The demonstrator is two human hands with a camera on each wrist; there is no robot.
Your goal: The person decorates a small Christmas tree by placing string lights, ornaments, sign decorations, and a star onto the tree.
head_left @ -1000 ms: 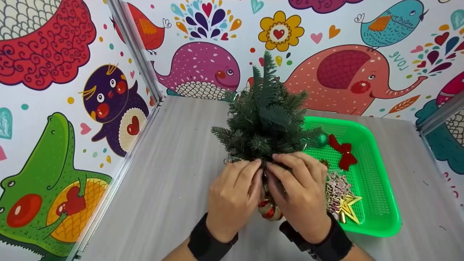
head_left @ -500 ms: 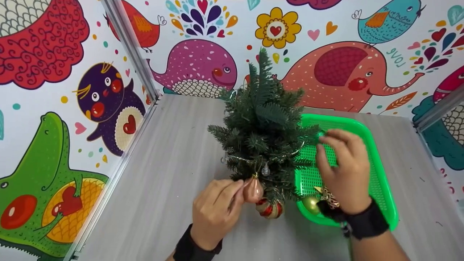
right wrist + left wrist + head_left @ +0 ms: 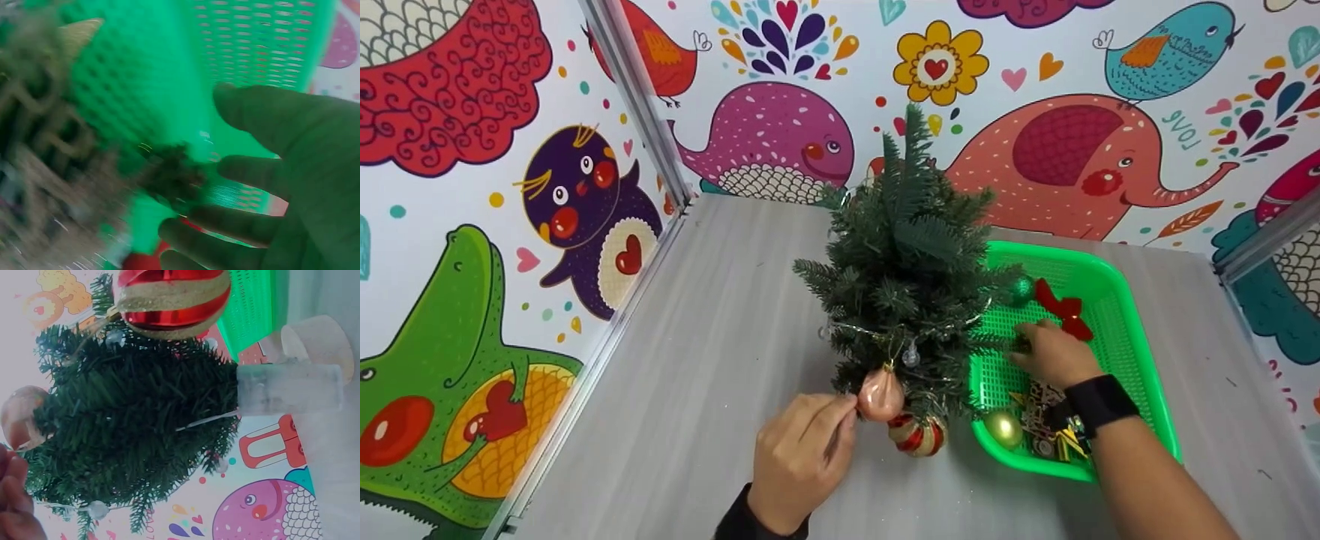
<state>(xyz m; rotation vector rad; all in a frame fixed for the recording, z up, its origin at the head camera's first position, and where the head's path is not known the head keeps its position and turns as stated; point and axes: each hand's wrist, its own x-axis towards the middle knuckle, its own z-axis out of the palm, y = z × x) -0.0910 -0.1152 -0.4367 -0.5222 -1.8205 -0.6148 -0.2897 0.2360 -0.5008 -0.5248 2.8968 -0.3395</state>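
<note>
In the head view, my left hand [image 3: 804, 454] has its fingertips at the left side of a peach teardrop bauble [image 3: 880, 394], which hangs from a loop on the front of a small Christmas tree [image 3: 896, 285]. The left wrist view shows this bauble [image 3: 25, 416] just above the curled fingers. A red-and-gold striped bauble [image 3: 917, 435] hangs lower on the tree. My right hand [image 3: 1057, 354] is inside a green basket [image 3: 1144, 405]. In the right wrist view its fingers are spread, near a small dark brown, blurred ornament [image 3: 174, 177].
The basket also holds a red bow [image 3: 1065, 309], a green glitter ball [image 3: 1021, 290], a gold ball [image 3: 1003, 428] and glittery lettered ornaments [image 3: 1039, 409]. The tree's branches overhang the basket's left rim. Patterned wall panels [image 3: 780, 139] close off the back and left.
Both hands were together at the tree's front. My right hand then moved off to the right and down into the basket. My left hand stayed by the peach bauble, shifting slightly lower.
</note>
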